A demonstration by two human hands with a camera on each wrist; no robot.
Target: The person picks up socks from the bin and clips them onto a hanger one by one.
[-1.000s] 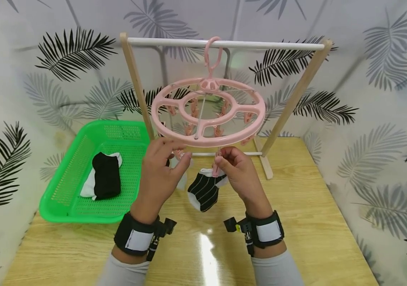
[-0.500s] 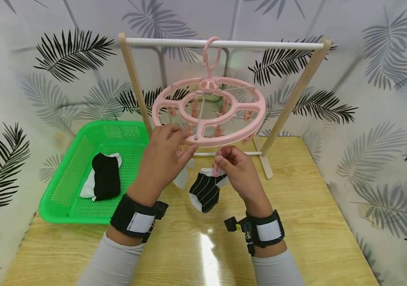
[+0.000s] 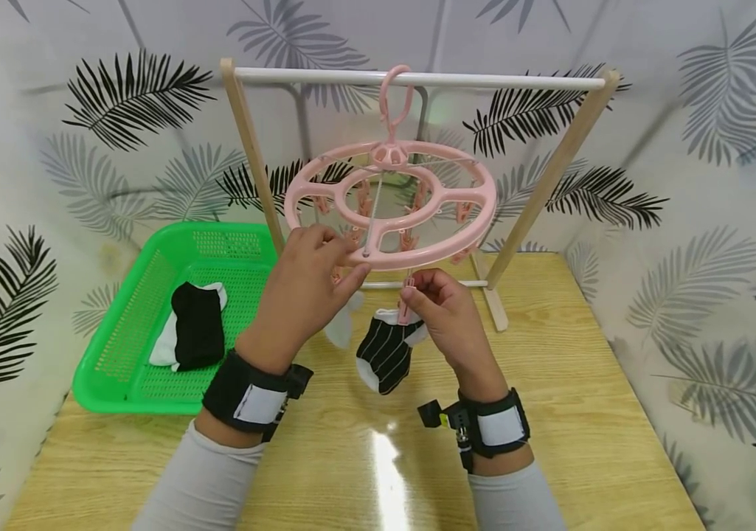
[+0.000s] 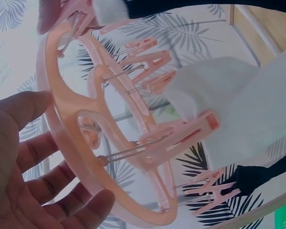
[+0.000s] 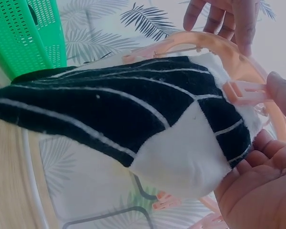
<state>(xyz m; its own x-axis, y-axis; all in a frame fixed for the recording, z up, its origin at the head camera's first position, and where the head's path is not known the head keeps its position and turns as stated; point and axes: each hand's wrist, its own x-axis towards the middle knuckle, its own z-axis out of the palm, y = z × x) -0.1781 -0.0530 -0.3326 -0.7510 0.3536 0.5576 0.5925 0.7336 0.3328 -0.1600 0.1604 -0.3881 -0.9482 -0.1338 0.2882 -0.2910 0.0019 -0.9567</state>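
A pink round clip hanger (image 3: 464,240) hangs by its hook from the rack's bar. My left hand (image 3: 307,284) holds its near left rim, thumb at the outer edge and fingers over the ring. My right hand (image 3: 447,313) pinches a pink clothespin (image 3: 405,306) below the front rim. That clothespin bites the white cuff of a black sock (image 3: 386,358) with white stripes, heel and toe; the sock hangs above the table. A white sock (image 4: 219,100) hangs from another clip in the left wrist view, and a black sock (image 4: 250,179) from one below it.
A green basket (image 3: 105,369) stands at the left with a black sock (image 3: 200,335) over a white one. The rack has wooden legs (image 3: 553,181) and a white bar (image 3: 497,81). A leaf-patterned cloth (image 3: 703,258) surrounds the wooden table (image 3: 563,413).
My left hand has moved up from a clip under the hanger to the ring's rim. My right hand keeps pinching the clothespin; the striped sock has shifted slightly right.
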